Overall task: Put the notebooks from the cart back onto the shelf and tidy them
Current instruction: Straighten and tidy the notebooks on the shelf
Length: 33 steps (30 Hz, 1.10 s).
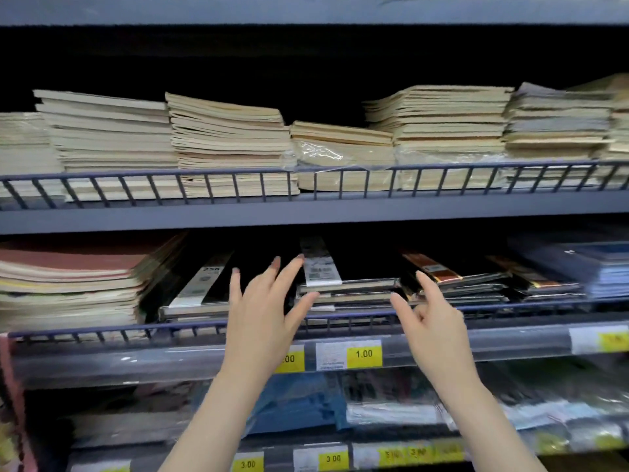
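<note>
- The black notebooks (347, 289) lie flat in a short pile on the middle shelf (170, 356), right behind the low wire rail (340, 320)
- A white paper band (320, 264) wraps over the top one
- More black notebooks (200, 294) lie just to the left of this pile, and some with orange bands (452, 277) lie just to the right
- I think these notebooks are thin and light, so one hand can lift a few
- The covers look shiny and smooth, so I think the pile can slip and slide if it is pushed from one side only
- They look stiff enough to stay flat, but the paper band could tear or bend if it is pulled
- The best place to hold seems to be the two short sides of the pile, one hand on each, to square it up
- The left hand (262, 301) is wide open, with its fingers spread out
- Its thumb is at the left front corner of the pile, but I cannot tell if it touches, and it holds nothing
- The right hand (432, 318) is partly open, with one finger up and the thumb out, and the other fingers curled in
- It is near the right end of the pile and it holds nothing
- The cart is not in sight from here
- Tan notebooks (224, 144) sit in tall piles on the shelf above, and some lean a bit
</note>
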{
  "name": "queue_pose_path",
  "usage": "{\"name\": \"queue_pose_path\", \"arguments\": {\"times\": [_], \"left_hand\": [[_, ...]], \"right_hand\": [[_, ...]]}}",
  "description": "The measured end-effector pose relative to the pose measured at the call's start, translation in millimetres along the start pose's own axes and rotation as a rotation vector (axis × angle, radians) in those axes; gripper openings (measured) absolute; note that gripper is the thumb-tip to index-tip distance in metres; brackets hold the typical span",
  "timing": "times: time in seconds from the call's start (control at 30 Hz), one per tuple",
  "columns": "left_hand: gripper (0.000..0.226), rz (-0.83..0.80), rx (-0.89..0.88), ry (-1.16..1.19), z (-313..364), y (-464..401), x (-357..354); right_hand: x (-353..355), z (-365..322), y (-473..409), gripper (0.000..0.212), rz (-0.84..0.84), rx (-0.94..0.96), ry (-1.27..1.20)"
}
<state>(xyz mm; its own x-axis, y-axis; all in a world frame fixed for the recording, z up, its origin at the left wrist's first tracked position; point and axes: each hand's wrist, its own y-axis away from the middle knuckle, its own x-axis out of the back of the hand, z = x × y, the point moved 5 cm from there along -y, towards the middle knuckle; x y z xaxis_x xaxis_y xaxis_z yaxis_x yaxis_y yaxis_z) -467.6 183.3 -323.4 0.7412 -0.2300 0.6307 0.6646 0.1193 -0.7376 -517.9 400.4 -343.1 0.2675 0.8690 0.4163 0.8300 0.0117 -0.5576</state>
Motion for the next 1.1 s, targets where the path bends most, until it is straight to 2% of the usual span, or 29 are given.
{"name": "queue_pose_path", "arguments": {"times": [0.1,0.3,0.43,0.53,0.63,0.77,0.87,0.97,1.1], "left_hand": [[0.061,-0.112,-0.013,-0.042,9.4,-8.8,-22.6],[0.033,-0.092,0.019,0.07,6.7,-12.7,-17.4],[0.036,-0.172,0.047,0.087,5.5,-13.1,-19.9],[0.047,-0.086,-0.008,-0.022,12.0,-11.2,-22.0],[0.054,0.01,-0.137,0.016,56.3,-10.4,-28.1],[0.052,-0.019,-0.215,0.011,120.1,-16.4,-59.7],[0.052,-0.055,-0.144,-0.077,143.1,-26.2,-81.4],[0.047,-0.067,-0.081,-0.107,148.0,-30.2,-94.1],[0.034,0.031,-0.085,-0.155,148.2,-26.7,-94.3]], "right_hand": [[-8.9,11.6,-17.3,0.055,-0.045,-0.067,-0.04],[-16.2,15.9,-13.6,0.039,0.036,-0.035,-0.052],[-20.0,16.7,-15.3,0.044,0.015,-0.035,-0.06],[-2.3,17.7,-6.0,0.055,0.011,-0.014,-0.114],[42.6,30.4,0.8,0.045,0.133,-0.002,-0.099],[98.0,62.6,-16.2,0.041,0.275,0.025,0.117],[111.8,90.4,-40.7,0.052,0.177,0.022,0.195],[112.4,101.9,-60.2,0.05,0.058,0.051,0.225],[109.2,107.9,-62.1,0.044,0.093,0.021,0.104]]}}
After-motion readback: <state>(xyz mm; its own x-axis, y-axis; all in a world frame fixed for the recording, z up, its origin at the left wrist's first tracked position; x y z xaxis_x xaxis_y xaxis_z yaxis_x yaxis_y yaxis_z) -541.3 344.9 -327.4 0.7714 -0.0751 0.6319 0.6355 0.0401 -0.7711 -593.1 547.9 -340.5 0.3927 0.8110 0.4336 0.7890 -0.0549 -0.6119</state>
